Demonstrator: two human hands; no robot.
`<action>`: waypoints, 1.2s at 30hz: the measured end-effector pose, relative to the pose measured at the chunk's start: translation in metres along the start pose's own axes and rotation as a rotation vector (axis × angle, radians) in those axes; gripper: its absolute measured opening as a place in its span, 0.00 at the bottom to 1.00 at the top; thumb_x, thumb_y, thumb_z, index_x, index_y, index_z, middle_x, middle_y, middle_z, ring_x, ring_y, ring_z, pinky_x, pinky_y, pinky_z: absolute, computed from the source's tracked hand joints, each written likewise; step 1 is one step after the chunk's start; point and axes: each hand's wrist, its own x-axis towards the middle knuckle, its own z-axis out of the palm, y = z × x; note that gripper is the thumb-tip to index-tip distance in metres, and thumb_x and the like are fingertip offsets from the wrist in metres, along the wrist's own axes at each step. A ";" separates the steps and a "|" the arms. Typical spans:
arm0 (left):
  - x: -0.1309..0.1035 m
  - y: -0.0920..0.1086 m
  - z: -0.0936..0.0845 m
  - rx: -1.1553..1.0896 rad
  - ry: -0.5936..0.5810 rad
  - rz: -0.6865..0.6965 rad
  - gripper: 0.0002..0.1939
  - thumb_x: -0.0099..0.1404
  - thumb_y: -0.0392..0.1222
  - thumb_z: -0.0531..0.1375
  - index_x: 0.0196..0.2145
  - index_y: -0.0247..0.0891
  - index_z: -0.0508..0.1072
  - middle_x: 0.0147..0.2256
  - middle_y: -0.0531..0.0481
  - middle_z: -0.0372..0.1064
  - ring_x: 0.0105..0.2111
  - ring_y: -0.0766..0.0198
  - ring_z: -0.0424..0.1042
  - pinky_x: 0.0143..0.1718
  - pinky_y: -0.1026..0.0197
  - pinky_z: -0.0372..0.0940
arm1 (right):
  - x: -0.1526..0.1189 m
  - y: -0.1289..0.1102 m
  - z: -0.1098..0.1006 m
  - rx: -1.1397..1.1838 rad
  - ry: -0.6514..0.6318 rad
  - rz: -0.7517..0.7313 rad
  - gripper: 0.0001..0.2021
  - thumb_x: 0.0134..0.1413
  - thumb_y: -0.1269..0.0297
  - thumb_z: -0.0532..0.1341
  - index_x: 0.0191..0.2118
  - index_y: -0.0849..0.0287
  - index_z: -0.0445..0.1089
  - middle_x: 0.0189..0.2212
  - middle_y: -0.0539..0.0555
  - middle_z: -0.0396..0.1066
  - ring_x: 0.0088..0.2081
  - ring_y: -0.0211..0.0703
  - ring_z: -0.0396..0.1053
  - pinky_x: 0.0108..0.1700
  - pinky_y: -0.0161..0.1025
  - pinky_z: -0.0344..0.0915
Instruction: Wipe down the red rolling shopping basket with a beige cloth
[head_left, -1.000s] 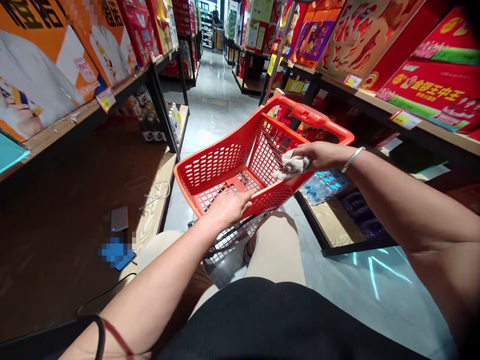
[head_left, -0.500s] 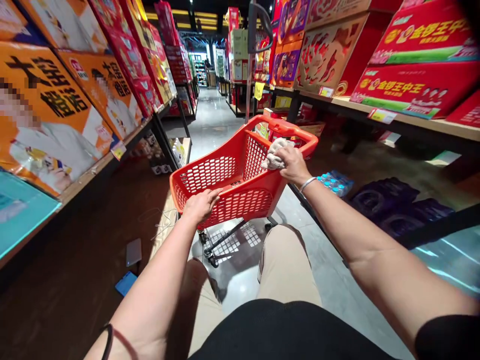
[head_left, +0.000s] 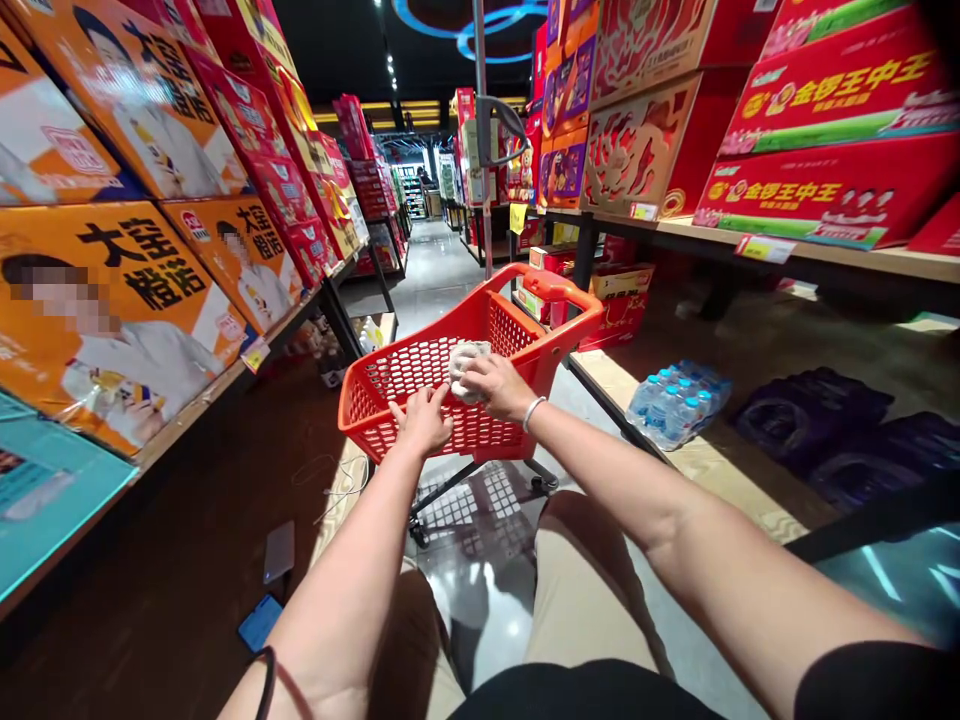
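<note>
A red plastic shopping cart (head_left: 375,390) with perforated sides stands in front of my knees. My right hand (head_left: 495,385) grips a crumpled whitish cloth (head_left: 466,362) against the cart's near rim, around the middle of that side. Just left of it, my left hand (head_left: 424,420) rests on the same rim with its fingers spread and nothing in them. The fingertips of both hands are close together. The cart's handle (head_left: 555,290) is at its far right end, away from both hands.
Shelves with orange boxes (head_left: 112,320) line the left, red boxes (head_left: 832,190) the right. Wrapped water bottles (head_left: 675,400) lie on a low board at right. A blue phone-like object (head_left: 259,622) is at lower left. A metal pole (head_left: 484,150) rises behind the cart.
My right hand has moved left along the rim with the cloth, from near the handle to beside my left hand. My left hand has shifted slightly right. The view has tilted up.
</note>
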 end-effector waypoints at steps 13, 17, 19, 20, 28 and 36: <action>0.021 -0.037 0.019 -0.002 0.120 -0.030 0.30 0.68 0.53 0.57 0.66 0.48 0.63 0.58 0.37 0.64 0.63 0.40 0.61 0.65 0.22 0.41 | -0.055 0.121 -0.101 0.003 0.453 0.154 0.16 0.50 0.74 0.63 0.45 0.53 0.76 0.48 0.55 0.72 0.48 0.49 0.66 0.54 0.50 0.64; 0.032 -0.031 0.011 -0.007 0.128 -0.088 0.29 0.66 0.52 0.58 0.63 0.41 0.66 0.62 0.35 0.63 0.68 0.37 0.54 0.67 0.24 0.42 | -0.038 0.085 -0.071 0.017 0.479 0.050 0.11 0.54 0.72 0.63 0.42 0.54 0.76 0.45 0.54 0.73 0.49 0.49 0.66 0.60 0.55 0.58; 0.041 -0.014 0.005 -0.057 0.133 -0.051 0.27 0.67 0.48 0.56 0.62 0.39 0.66 0.60 0.36 0.66 0.64 0.42 0.61 0.68 0.29 0.46 | -0.033 0.071 -0.055 0.009 0.497 -0.002 0.11 0.55 0.73 0.63 0.43 0.54 0.76 0.46 0.54 0.73 0.50 0.48 0.65 0.64 0.56 0.53; 0.047 -0.004 0.003 -0.097 0.134 0.013 0.27 0.67 0.45 0.54 0.62 0.38 0.65 0.59 0.38 0.68 0.61 0.45 0.65 0.68 0.34 0.50 | -0.033 0.065 -0.047 0.000 0.507 -0.027 0.11 0.56 0.73 0.64 0.43 0.54 0.76 0.46 0.53 0.73 0.51 0.47 0.64 0.65 0.55 0.51; 0.068 0.029 0.010 -0.238 0.228 0.293 0.32 0.62 0.35 0.49 0.63 0.40 0.67 0.56 0.44 0.70 0.56 0.52 0.67 0.63 0.46 0.60 | -0.063 0.045 0.020 -0.154 0.459 0.015 0.07 0.66 0.62 0.62 0.45 0.44 0.77 0.49 0.50 0.74 0.52 0.46 0.57 0.59 0.48 0.49; 0.068 0.005 0.004 -0.337 0.149 0.337 0.30 0.66 0.38 0.48 0.64 0.44 0.68 0.59 0.47 0.69 0.59 0.54 0.66 0.65 0.47 0.58 | -0.082 0.034 0.056 -0.200 0.200 -0.208 0.07 0.68 0.64 0.61 0.42 0.48 0.77 0.47 0.50 0.72 0.49 0.44 0.55 0.49 0.43 0.53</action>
